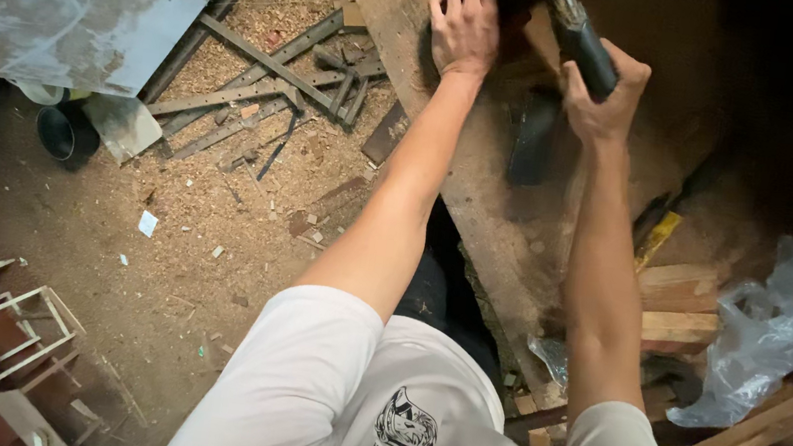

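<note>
Sawdust-strewn floor [113,229] lies open at left, while at far centre the left hand [466,22] presses flat, fingers spread, on a long wooden plank [480,203] near its left edge, and the right hand [601,99] just beside grips a dark-handled tool [581,36].

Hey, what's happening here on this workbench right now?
A person in a white shirt leans over a worn wooden plank. The left hand lies flat, fingers spread, pressing on the plank near its far end. The right hand grips the dark handle of a tool; its working end is cut off at the top edge. Sawdust, metal strips and wood blocks lie around, with a crumpled plastic bag to the right.
</note>
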